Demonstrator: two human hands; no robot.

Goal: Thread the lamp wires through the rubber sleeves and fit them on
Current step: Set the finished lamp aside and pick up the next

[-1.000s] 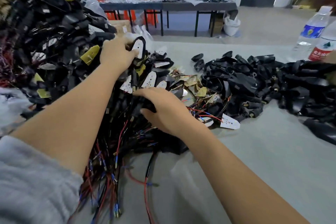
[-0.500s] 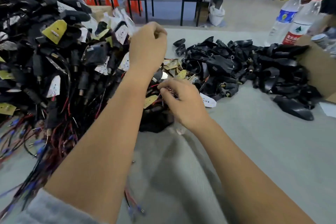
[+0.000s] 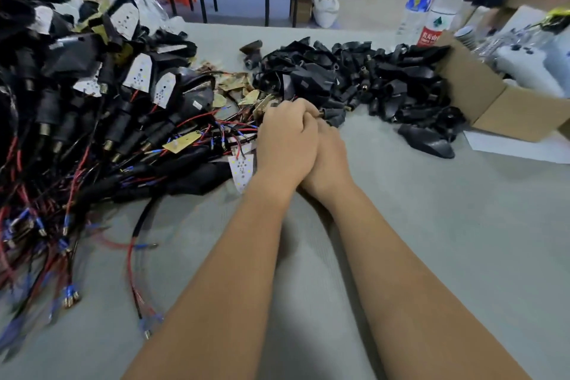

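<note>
Both hands have drawn together since the earlier frames, when the left reached up into the tall heap and the right worked lower among the wires. Now the left hand (image 3: 285,136) lies over the right hand (image 3: 328,153), knuckles up, at the gap between the two piles on the grey table (image 3: 431,241). Their fingers curl down and inward, but what they hold is hidden beneath them; whether either has a wire or a sleeve in its grip cannot be told. A small brass-tipped black piece (image 3: 331,116) shows just past the knuckles, possibly a sleeve end.

The finished lamp assemblies (image 3: 101,95), white LED boards with red and black wires, are heaped to the left; the loose rubber sleeves (image 3: 354,77) lie in a black pile to the right, spilling from a cardboard box (image 3: 499,108). Meeting between the two stocks probably keeps both within short reach. Bringing the hands close and low suggests fine work, likely feeding wire ends into a sleeve, though this is a judgement only. Two water bottles (image 3: 431,6) stand behind the sleeves
</note>
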